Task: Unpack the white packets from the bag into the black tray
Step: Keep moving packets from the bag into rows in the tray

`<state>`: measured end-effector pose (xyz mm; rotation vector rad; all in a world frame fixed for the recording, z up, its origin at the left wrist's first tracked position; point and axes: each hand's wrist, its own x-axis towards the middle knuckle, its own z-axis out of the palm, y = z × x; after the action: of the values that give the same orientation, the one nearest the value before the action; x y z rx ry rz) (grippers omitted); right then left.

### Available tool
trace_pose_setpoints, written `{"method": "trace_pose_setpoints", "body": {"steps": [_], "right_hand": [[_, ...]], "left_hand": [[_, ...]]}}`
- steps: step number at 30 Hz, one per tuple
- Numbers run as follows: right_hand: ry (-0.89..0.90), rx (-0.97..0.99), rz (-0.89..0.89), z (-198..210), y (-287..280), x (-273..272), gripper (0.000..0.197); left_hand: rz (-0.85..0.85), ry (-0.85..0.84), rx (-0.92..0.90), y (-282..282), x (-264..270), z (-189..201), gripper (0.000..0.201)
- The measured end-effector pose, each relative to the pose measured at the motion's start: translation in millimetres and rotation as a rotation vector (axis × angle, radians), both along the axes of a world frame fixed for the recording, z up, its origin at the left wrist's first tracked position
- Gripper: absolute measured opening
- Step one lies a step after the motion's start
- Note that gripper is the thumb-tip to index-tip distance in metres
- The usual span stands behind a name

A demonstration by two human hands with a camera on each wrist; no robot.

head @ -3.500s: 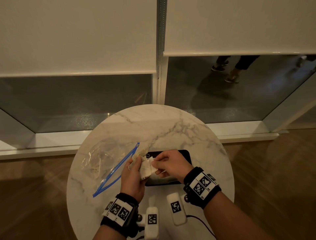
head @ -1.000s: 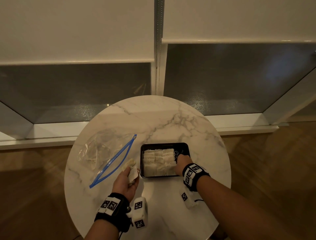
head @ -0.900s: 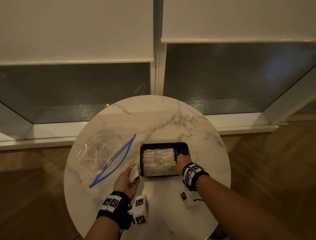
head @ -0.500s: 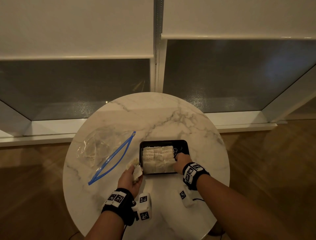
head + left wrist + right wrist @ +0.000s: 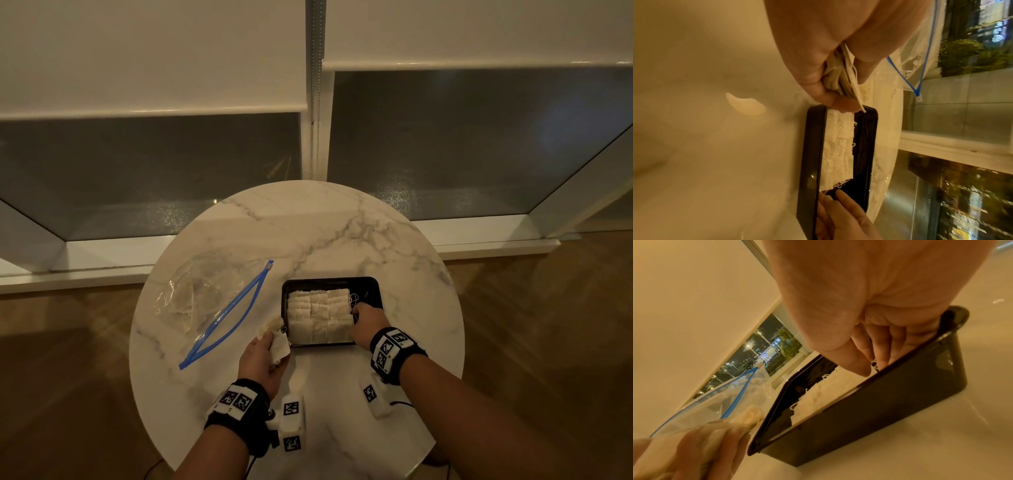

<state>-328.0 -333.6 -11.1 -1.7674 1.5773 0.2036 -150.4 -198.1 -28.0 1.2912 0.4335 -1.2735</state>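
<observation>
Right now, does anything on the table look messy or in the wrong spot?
Mostly tidy. The white packets lie in neat rows in the black tray, but a few loose strings straggle onto its bare part by the right hand. The left hand grips a bunch of packets outside the tray.

No words, brands or numbers can be read anywhere; the wrist bands (image 5: 394, 351) carry only black-and-white square code patterns (no letters), and print on the bag (image 5: 912, 63) is too blurred.
</observation>
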Motion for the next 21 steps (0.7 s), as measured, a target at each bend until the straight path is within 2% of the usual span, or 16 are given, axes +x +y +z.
{"method": "trace_pose_setpoints", "body": {"steps": [4,6,8,10,12,14,21], "right_hand": [[-0.207,-0.075,-0.1,16,2,-2,0.027],[-0.321,-0.092,-0.179,28,4,-2,0.018],[-0.443,-0.019,-0.192,45,8,-1,0.011],[-0.556,0.163,-0.125,66,15,1,0.021],[-0.596,0.274,-0.014,82,26,4,0.024],[-0.614,0.296,0.02,85,34,7,0.018],[-0.678,0.251,-0.195,79,52,7,0.018]], "left_hand": [[-0.038,-0.056,-0.077,4,-3,24,0.027],[-0.076,-0.102,-0.129,4,-9,39,0.026],[-0.134,-0.155,-0.164,1,-19,50,0.024],[-0.166,-0.205,-0.18,-4,-27,56,0.024],[-0.199,-0.236,-0.192,-9,-34,59,0.026],[-0.224,-0.244,-0.21,-12,-38,60,0.028],[-0.243,-0.242,-0.204,-13,-39,52,0.029]]}}
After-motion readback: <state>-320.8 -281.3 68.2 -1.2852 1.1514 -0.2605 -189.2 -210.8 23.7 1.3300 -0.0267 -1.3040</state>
